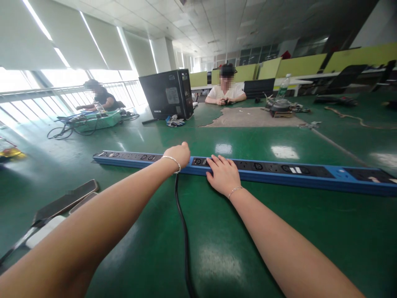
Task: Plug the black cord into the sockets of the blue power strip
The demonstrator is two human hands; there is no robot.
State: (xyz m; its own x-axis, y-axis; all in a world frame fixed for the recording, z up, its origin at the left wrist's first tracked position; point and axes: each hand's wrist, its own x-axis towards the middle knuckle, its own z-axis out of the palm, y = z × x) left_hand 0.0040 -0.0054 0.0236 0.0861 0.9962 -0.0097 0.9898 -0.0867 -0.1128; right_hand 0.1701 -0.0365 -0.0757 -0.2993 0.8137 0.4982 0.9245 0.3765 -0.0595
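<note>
A long blue power strip [266, 176] with black socket panels lies across the green table. My left hand [178, 156] is closed over its middle, at the upper end of a black cable [185, 231] that runs down toward me. The fingers wrap round something at the strip, most likely the cable's end, which the hand hides. Just to the right, my right hand [223, 174] rests flat on the strip with its fingers spread, holding nothing.
Beyond the strip stand a black computer case [167, 95], gloves [175, 121] and a green basket [99, 121] with cables. Phones [66, 198] lie at the left. A bottle [283, 87] is at the back right. Two people sit across the table and at the far left.
</note>
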